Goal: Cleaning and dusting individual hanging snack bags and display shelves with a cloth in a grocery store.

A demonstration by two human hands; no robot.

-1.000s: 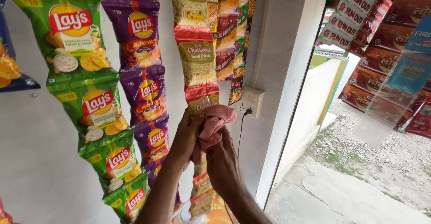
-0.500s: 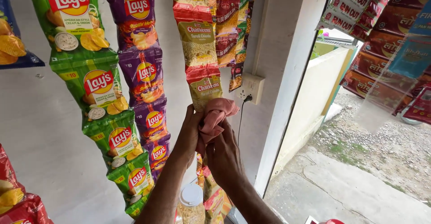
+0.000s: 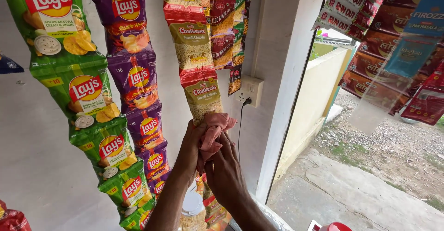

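Pink cloth (image 3: 214, 131), crumpled and bunched, sits squeezed between both raised hands right at the bottom end of a hanging strip of snack packets. Left hand (image 3: 192, 148) has its fingers curled shut around the cloth from the left side, and right hand (image 3: 225, 170) presses against it from below and the right, fingers folded onto the fabric, so the two hands touch each other over the cloth. Just below the forearms stands a clear jar with a white lid (image 3: 193, 205). Directly above the cloth hangs the strip of red and tan namkeen packets (image 3: 193, 50), its lowest packet meeting the cloth. To the left of it hang a strip of purple chips packets (image 3: 135, 80) and, further left, a strip of green chips packets (image 3: 88, 96), both against the white wall. Behind the hands a white socket plate (image 3: 249, 91) sits on the wall with a dark cord dropping from it. Farther right, past the white door frame (image 3: 286, 87), red sachet strips (image 3: 393, 41) hang over a gravel yard (image 3: 388, 143).
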